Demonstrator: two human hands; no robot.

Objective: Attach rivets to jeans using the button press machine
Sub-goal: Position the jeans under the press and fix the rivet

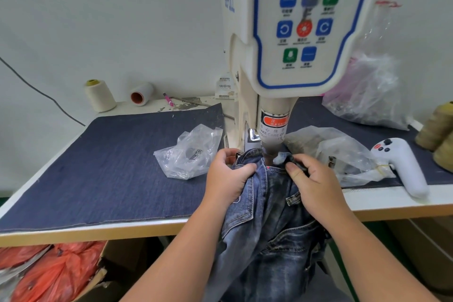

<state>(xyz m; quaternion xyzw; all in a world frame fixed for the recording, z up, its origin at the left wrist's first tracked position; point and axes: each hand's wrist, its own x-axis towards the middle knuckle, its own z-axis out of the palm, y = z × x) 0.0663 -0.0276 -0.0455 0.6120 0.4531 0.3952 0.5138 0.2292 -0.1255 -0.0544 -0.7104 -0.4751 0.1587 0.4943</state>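
- Risk of pinched fingertips: left hand (pixel 229 174) and right hand (pixel 310 179) both close beside the punch (pixel 272 140) of the button press machine (pixel 294 32), just under the warning label (pixel 274 121).
- Risk of a misplaced rivet: bunched cloth under the punch, likely to shift if either grip slackens.
- Risk of snagging: loose plastic bag (pixel 343 152) lying just right of the work point, near the right hand.
- Left hand clenched on a fold of the jeans (pixel 267 216), thumb on top.
- Right hand pinching the waistband edge, with something small and dark between thumb and forefinger; impossible to tell what.
- Jeans faded blue, heavily stitched, crumpled; top edge under the punch at the table's (pixel 147 228) front edge, the rest hanging down off it.
- Small red dot on the denim just below the punch, possibly a positioning light.
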